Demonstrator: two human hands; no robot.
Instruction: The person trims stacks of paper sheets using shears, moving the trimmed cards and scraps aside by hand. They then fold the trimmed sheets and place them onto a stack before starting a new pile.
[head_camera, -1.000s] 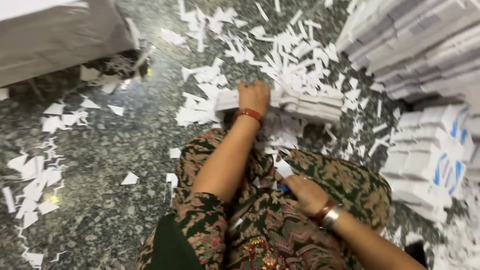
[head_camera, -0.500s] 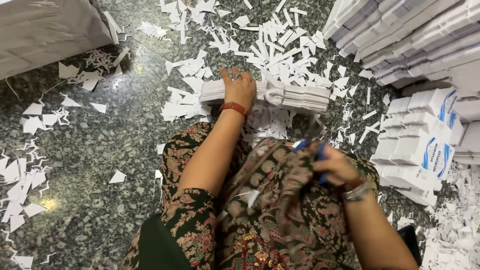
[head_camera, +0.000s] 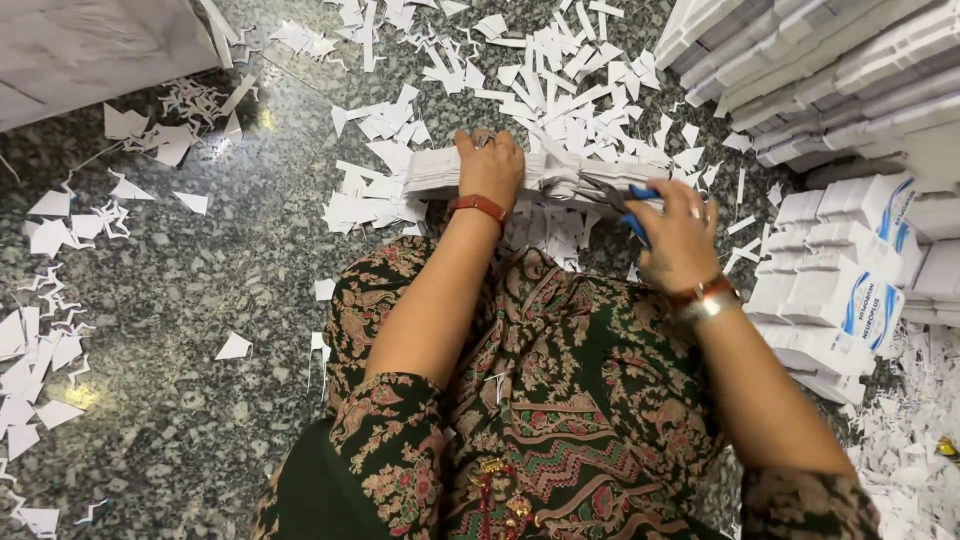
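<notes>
At the far left edge of the granite floor (head_camera: 190, 300), white paper scraps (head_camera: 40, 350) lie scattered, with a grey sheet-covered block (head_camera: 80, 50) in the top left corner. Further right, the left hand (head_camera: 490, 165) lies palm down on a stack of white paper (head_camera: 430, 170), fingers spread and pressing it flat rather than gripping it; a red band sits on the wrist. The stack lies across the floor just beyond the person's patterned lap (head_camera: 560, 400), amid more offcuts. Right of that, the right hand (head_camera: 675, 235) is closed around blue-handled scissors (head_camera: 625, 205), whose blades meet the stack's right end. Along the right edge, white cartons with blue markings (head_camera: 840, 290) are piled, and bundled flat cartons (head_camera: 830, 70) fill the top right corner.
</notes>
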